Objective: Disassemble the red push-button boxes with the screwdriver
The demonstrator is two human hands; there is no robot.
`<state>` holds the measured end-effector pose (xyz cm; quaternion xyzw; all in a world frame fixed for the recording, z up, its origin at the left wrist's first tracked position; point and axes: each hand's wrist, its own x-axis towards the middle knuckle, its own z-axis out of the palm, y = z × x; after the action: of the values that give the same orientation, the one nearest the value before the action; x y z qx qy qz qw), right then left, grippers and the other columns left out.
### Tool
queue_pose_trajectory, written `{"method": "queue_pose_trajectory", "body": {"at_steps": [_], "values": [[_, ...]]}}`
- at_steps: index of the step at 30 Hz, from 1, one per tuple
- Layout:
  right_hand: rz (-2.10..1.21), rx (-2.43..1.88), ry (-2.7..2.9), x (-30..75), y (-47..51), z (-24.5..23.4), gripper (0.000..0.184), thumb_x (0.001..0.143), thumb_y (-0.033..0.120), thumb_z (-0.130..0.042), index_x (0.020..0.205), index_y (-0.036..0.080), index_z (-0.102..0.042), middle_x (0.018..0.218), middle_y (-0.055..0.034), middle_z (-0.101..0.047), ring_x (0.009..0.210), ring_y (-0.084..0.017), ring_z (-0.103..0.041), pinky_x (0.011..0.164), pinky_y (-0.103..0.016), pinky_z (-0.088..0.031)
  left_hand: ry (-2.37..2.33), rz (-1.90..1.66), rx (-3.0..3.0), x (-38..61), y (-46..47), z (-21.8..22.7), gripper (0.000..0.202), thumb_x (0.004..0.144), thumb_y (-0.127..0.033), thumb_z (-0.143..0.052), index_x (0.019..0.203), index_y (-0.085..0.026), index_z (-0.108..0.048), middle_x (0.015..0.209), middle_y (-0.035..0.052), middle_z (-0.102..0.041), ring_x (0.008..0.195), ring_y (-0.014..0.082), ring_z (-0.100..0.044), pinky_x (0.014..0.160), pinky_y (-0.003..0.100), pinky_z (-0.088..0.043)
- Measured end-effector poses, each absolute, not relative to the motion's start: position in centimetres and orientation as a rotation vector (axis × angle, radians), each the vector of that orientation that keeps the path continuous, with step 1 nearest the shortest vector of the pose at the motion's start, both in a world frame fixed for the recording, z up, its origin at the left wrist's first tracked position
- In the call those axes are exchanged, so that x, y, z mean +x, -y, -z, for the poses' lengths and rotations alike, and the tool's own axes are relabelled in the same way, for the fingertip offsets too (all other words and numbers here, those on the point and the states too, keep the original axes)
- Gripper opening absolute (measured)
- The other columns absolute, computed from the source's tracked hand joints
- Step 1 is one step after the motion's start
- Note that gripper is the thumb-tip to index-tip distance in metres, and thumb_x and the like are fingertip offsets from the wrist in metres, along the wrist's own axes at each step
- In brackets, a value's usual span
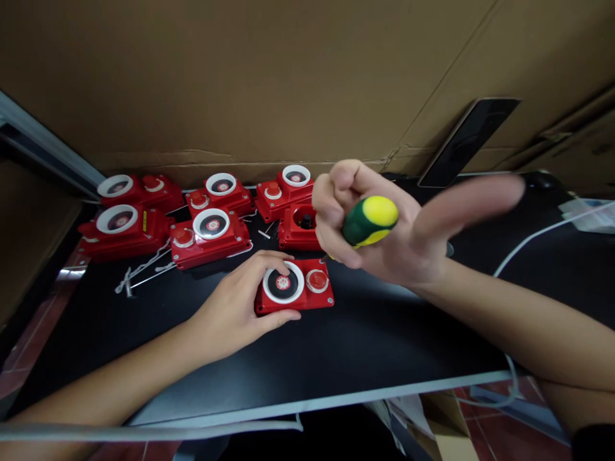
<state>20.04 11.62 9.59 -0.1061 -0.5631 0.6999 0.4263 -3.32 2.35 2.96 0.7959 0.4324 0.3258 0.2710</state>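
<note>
My left hand (240, 298) is wrapped round the left end of a red alarm box (307, 299) lying on the black table. Its thumb is along the near side and the fingers reach over the white ring with a black centre. At the box's right end is a small red lens, with screws at the corners. In my right hand (379, 237) is a screwdriver (369, 219) with a green and yellow handle, the fingers curled round it and the thumb stretched out to the right. The tool's tip points toward the box's far right corner; whether it touches a screw I cannot tell.
Several similar red boxes (209, 240) stand in rows at the back left. One red box with an uncovered opening (294, 232) is partly behind my right hand. A metal T-shaped tool (144, 278) lies at left. A phone (468, 142) leans on the cardboard wall (269, 77); a white cable (542, 232) runs at right.
</note>
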Motion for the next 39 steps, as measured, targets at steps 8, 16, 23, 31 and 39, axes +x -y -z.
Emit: {"method": "queue_pose_trajectory", "body": {"at_steps": [8, 16, 23, 31, 39], "values": [[-1.702, -0.199, 1.445, 19.4, -12.6, -8.3, 0.059, 0.103, 0.081, -0.062, 0.106, 0.022, -0.068, 0.071, 0.0049, -0.058, 0.051, -0.01, -0.054, 0.052, -0.027, -0.049, -1.177, -0.866, 2.182, -3.4, -2.3, -3.0, 0.05, 0.096, -0.041, -0.09, 0.129, -0.028, -0.054, 0.146, 0.0103, -0.071, 0.131, 0.0261, -0.074, 0.111, 0.039, -0.059], [-1.694, -0.153, 1.456, 19.5, -13.0, -8.2, 0.046, 0.102, 0.067, -0.076, 0.105, 0.022, -0.066, 0.076, 0.0045, -0.062, 0.055, -0.01, -0.056, 0.055, -0.026, -0.05, -1.185, -0.857, 2.21, -3.6, -2.4, -2.9, 0.05, 0.097, -0.042, -0.089, 0.129, -0.028, -0.053, 0.145, 0.0102, -0.071, 0.13, 0.0254, -0.074, 0.11, 0.038, -0.059], [-1.65, -0.259, 1.42, 19.3, -13.0, -7.6, 0.051, 0.097, 0.074, -0.078, 0.105, 0.026, -0.063, 0.074, 0.0067, -0.059, 0.055, -0.011, -0.054, 0.058, -0.027, -0.053, -1.186, -0.853, 2.218, -3.6, -2.4, -2.9, 0.049, 0.097, -0.043, -0.089, 0.129, -0.028, -0.054, 0.146, 0.0104, -0.071, 0.131, 0.0265, -0.074, 0.109, 0.039, -0.06], [-1.622, -0.22, 1.361, 19.0, -12.7, -8.1, 0.062, 0.104, 0.085, -0.055, 0.098, 0.023, -0.066, 0.067, 0.0061, -0.053, 0.05, -0.009, -0.044, 0.051, -0.026, -0.043, -1.199, -0.842, 2.221, -3.6, -2.5, -3.0, 0.049, 0.097, -0.043, -0.088, 0.128, -0.028, -0.053, 0.145, 0.0105, -0.071, 0.131, 0.0268, -0.074, 0.109, 0.04, -0.061], [-1.601, -0.185, 1.402, 18.9, -13.0, -7.8, 0.067, 0.097, 0.092, -0.057, 0.092, 0.026, -0.058, 0.062, 0.0076, -0.049, 0.046, -0.011, -0.043, 0.046, -0.027, -0.041, -1.2, -0.846, 2.218, -3.6, -2.5, -2.9, 0.048, 0.098, -0.044, -0.088, 0.128, -0.029, -0.054, 0.144, 0.0097, -0.071, 0.131, 0.0262, -0.074, 0.11, 0.039, -0.06]]}}
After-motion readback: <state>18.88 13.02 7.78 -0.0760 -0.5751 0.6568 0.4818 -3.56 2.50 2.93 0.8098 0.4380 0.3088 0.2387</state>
